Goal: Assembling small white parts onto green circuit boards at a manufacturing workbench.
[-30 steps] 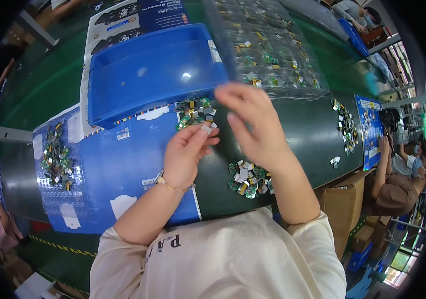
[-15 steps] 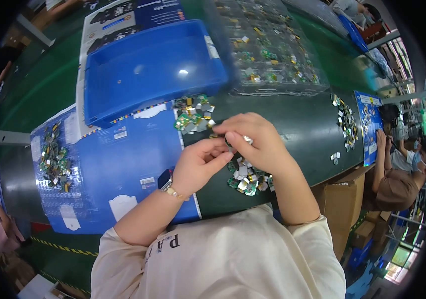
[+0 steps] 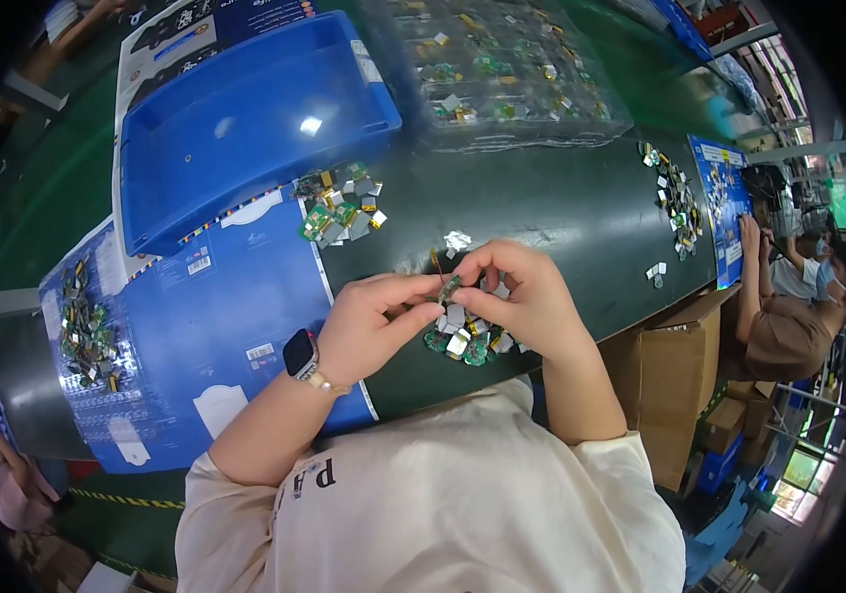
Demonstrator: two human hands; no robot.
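Central: one left hand (image 3: 363, 321), one right hand (image 3: 530, 292), one circuit board (image 3: 449, 289). Upper left: one blue bin (image 3: 255, 138). Top: one tray stack (image 3: 512, 74). Parts piles (image 3: 322, 221): one left, two central, one right.

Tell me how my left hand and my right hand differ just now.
The left hand has a smartwatch and a beaded bracelet at its wrist; the right hand's wrist is bare.
The left hand's index finger stretches nearly straight; the right hand's is arched.
The left hand points rightward, the right hand leftward.
Both meet at one small green circuit board.
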